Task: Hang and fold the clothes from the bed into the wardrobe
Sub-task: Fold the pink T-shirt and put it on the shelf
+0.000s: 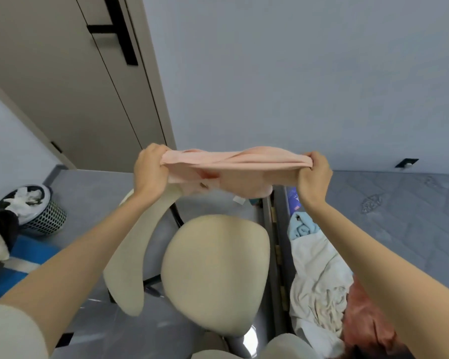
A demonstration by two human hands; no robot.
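A: Stretching across the view, what is seen?
B: A pink garment (233,169) is held taut above the cream chair (215,273), at the middle of the view. Both arms are extended forward and raised.
A: How is it gripped?
B: Its nine o'clock end is bunched in curled fingers of the left hand (151,167); its three o'clock end is clenched in the right hand (314,174).
A: And other clothes?
B: A white and red heap (319,275) is seen on the bed (399,216) at four o'clock.
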